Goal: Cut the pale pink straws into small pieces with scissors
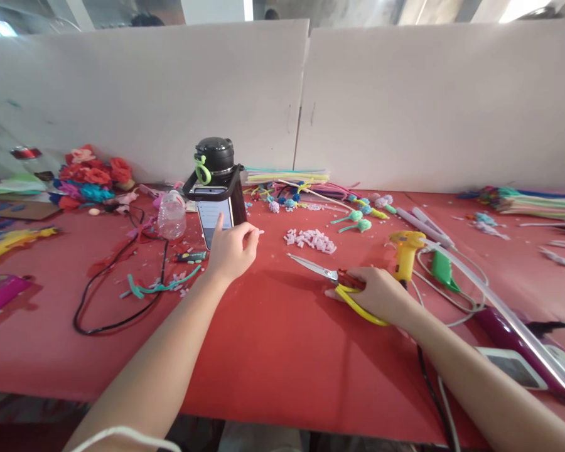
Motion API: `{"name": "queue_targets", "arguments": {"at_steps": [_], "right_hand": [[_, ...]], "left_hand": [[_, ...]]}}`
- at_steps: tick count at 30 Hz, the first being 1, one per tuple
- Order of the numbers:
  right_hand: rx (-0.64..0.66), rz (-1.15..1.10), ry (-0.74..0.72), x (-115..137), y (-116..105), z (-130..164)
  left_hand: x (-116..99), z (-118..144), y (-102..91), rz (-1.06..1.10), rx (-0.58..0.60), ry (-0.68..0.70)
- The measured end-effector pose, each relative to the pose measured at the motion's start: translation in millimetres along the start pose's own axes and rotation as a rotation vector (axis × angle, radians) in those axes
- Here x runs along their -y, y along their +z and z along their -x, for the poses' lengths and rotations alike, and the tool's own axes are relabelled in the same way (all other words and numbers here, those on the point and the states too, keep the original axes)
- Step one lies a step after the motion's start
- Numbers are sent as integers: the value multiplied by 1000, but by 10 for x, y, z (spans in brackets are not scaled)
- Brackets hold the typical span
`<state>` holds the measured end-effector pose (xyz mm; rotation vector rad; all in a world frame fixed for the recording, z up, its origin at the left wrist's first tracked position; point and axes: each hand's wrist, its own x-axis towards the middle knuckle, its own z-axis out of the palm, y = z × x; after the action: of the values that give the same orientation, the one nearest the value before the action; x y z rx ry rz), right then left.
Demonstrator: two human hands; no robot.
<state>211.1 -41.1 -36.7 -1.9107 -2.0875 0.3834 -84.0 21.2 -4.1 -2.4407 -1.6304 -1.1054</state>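
- A yellow glue gun (406, 253) stands right of centre on the red table (273, 351).
- Small pink cut pieces (311, 239) lie mid-table.
- Paper flowers (91, 176) are piled far left.
- A clear plastic bottle (171, 215) sits beside a looping black cable (108, 301).

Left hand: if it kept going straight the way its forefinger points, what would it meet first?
The left hand already has its forefinger at the phone screen, so the phone comes first. The phone leans against the black bottle right behind it. Whether the fingertip actually touches the glass is hard to tell.
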Motion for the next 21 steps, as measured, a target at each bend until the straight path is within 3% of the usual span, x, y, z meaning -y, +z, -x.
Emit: {"name": "queue_targets", "arguments": {"at_steps": [10, 21], "right_hand": [[54, 22, 41, -3, 5, -17], [43, 17, 21, 0, 4, -19]], "left_hand": [[-42, 46, 40, 0, 139, -67], [-151, 101, 57, -24, 178, -96]]}}
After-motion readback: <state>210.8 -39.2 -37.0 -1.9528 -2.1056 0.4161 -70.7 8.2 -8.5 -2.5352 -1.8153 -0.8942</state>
